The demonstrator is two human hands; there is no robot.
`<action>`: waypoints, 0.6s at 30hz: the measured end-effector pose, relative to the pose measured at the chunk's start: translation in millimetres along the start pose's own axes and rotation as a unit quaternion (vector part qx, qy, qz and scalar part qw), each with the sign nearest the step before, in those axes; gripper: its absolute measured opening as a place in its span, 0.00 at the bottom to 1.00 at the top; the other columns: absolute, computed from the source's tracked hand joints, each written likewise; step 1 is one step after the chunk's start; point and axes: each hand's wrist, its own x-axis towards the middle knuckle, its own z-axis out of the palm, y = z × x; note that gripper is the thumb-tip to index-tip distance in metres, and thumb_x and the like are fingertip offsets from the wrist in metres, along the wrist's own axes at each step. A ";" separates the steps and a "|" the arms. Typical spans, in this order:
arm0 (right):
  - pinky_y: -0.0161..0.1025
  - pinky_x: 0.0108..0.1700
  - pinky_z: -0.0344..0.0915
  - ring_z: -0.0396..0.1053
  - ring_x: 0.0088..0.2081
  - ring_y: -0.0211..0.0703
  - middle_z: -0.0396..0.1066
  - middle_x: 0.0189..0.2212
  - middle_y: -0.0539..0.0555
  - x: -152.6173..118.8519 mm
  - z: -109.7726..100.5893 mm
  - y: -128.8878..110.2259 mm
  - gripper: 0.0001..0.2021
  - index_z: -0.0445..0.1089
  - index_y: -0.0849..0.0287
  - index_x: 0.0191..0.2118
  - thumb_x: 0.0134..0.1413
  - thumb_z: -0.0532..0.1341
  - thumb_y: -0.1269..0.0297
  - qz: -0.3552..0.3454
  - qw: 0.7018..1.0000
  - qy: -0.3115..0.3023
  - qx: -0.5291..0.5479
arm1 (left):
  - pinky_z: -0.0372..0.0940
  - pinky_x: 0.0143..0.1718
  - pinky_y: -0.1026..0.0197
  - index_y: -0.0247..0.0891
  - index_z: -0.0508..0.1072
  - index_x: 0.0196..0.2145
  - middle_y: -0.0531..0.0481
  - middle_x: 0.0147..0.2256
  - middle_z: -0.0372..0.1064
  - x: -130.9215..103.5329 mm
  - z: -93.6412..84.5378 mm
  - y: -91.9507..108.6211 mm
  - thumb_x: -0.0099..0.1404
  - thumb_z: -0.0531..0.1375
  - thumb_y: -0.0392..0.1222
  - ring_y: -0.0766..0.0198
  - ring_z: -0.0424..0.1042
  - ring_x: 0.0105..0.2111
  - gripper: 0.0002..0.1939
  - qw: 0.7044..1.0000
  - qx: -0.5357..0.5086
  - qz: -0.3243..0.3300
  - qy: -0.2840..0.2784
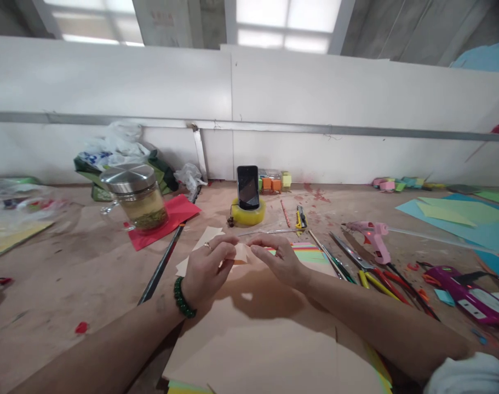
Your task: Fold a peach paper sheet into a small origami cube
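Between my two hands is a small folded piece of peach-coloured paper (241, 254). The fingers of my left hand (208, 268) are closed on its left side; a ring and a green bead bracelet (181, 300) show on that arm. From the other side, my right hand (280, 261) pinches the paper's right edge, its fingers curled. Both hands are over a stack of coloured paper (257, 342) with a large peach sheet on top. Parts of the fingertips are hidden behind the folded piece.
A phone (248, 187) leans upright on a yellow tape roll (249, 213). At left, a glass tea mug (140, 202) stands on red paper (177, 213). To the right lie scissors (351, 251), a pink glue gun (372, 238), a yellow cutter (301, 217) and a purple power strip (471, 295).
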 end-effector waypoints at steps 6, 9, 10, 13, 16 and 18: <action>0.38 0.36 0.69 0.73 0.30 0.41 0.76 0.27 0.51 2.0 4.2 6.5 0.09 0.75 0.58 0.28 0.55 0.61 0.62 0.029 0.999 0.009 0.038 | 0.70 0.38 0.65 0.41 0.69 0.29 0.46 0.40 0.77 0.0 -3.8 -0.4 0.65 0.53 0.32 0.63 0.77 0.38 0.09 0.993 0.063 0.102 0.000; 0.37 0.36 0.69 0.73 0.30 0.41 0.77 0.27 0.51 2.1 4.2 5.5 0.08 0.76 0.58 0.28 0.54 0.61 0.64 0.031 0.998 0.004 0.051 | 0.70 0.38 0.65 0.41 0.70 0.29 0.46 0.39 0.78 1.8 -5.4 1.4 0.65 0.52 0.32 0.63 0.77 0.37 0.10 0.987 0.086 0.136 -0.005; 0.37 0.36 0.69 0.73 0.30 0.41 0.77 0.27 0.51 2.1 4.1 5.1 0.08 0.76 0.58 0.28 0.53 0.61 0.65 0.029 0.998 0.004 0.054 | 0.70 0.38 0.65 0.41 0.70 0.29 0.46 0.39 0.78 2.2 -5.8 2.0 0.65 0.52 0.32 0.63 0.77 0.37 0.10 0.987 0.085 0.135 -0.012; 0.38 0.36 0.70 0.74 0.31 0.41 0.77 0.27 0.51 1.9 4.7 4.4 0.07 0.76 0.57 0.28 0.53 0.61 0.66 0.016 0.999 0.007 0.051 | 0.70 0.39 0.64 0.41 0.70 0.28 0.46 0.39 0.78 2.1 -6.3 2.9 0.65 0.52 0.32 0.63 0.77 0.38 0.11 0.989 0.081 0.116 -0.030; 0.37 0.34 0.69 0.72 0.29 0.40 0.76 0.25 0.51 1.4 6.4 4.2 0.07 0.74 0.58 0.26 0.51 0.60 0.67 0.003 0.999 0.029 0.025 | 0.71 0.39 0.65 0.41 0.70 0.28 0.46 0.40 0.78 1.3 -6.0 3.3 0.65 0.52 0.33 0.63 0.77 0.38 0.11 0.988 0.099 0.114 -0.036; 0.37 0.33 0.68 0.71 0.27 0.39 0.75 0.23 0.51 1.1 7.6 4.2 0.06 0.73 0.58 0.25 0.50 0.60 0.68 0.000 0.999 0.044 0.006 | 0.71 0.38 0.65 0.41 0.70 0.28 0.46 0.41 0.78 1.1 -5.8 3.7 0.65 0.52 0.33 0.63 0.77 0.38 0.11 0.986 0.109 0.116 -0.038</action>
